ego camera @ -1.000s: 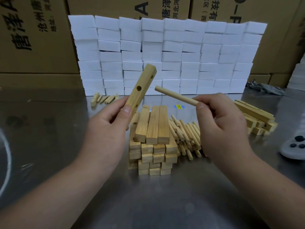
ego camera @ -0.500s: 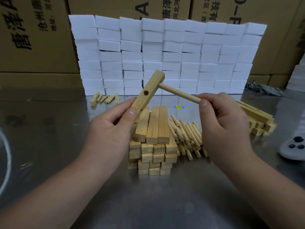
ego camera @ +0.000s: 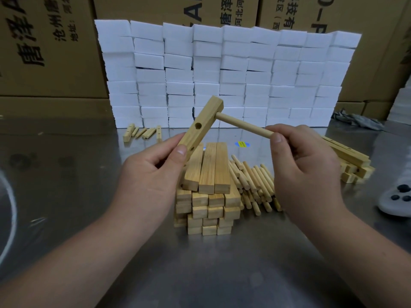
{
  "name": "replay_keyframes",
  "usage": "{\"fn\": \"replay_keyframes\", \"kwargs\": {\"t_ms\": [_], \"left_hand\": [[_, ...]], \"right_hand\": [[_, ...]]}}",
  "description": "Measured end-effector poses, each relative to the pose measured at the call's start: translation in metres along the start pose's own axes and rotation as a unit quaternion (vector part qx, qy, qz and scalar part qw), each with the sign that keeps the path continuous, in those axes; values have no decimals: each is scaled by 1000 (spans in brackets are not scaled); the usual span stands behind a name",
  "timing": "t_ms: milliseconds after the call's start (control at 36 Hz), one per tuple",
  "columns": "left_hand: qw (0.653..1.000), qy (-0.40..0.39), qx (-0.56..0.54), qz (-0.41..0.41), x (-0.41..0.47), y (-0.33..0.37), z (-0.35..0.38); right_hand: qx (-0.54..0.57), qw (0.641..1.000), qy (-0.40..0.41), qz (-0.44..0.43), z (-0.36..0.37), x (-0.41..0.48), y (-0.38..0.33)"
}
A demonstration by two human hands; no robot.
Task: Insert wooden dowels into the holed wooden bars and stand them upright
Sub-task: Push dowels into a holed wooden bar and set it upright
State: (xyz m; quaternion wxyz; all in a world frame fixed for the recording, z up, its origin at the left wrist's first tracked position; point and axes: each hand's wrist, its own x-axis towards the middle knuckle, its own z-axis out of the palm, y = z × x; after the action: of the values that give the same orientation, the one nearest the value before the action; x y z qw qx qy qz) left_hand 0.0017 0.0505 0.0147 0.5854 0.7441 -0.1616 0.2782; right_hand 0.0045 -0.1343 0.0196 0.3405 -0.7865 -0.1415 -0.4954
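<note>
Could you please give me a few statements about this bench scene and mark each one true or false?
1. The left hand grips the holed bar near its lower end. True.
2. The dowel pinched by the right hand is apart from that bar. False: its far tip is against the bar's side near the upper end.
3. The loose dowels lie left of the stack of bars. False: they lie to its right.
4. A wall of white blocks stands behind the stack. True.
</note>
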Motion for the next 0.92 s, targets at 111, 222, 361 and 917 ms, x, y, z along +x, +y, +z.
{"fn": "replay_keyframes", "kwargs": {"t_ms": [111, 222, 361, 917], "left_hand": [[1000, 6, -10, -5, 0, 0, 0], [1000, 7, -15, -11, 0, 0, 0], [1000, 10, -15, -9, 0, 2, 0], [1000, -3, 1, -1, -3, 1, 1]], "right_hand": [[-5, 1000, 1, -8, 0, 0, -1], [-9, 1000, -8, -7, 0, 0, -2], [-4, 999, -45, 4, 0, -1, -3], [-55, 996, -59, -48, -1, -1, -6]]}}
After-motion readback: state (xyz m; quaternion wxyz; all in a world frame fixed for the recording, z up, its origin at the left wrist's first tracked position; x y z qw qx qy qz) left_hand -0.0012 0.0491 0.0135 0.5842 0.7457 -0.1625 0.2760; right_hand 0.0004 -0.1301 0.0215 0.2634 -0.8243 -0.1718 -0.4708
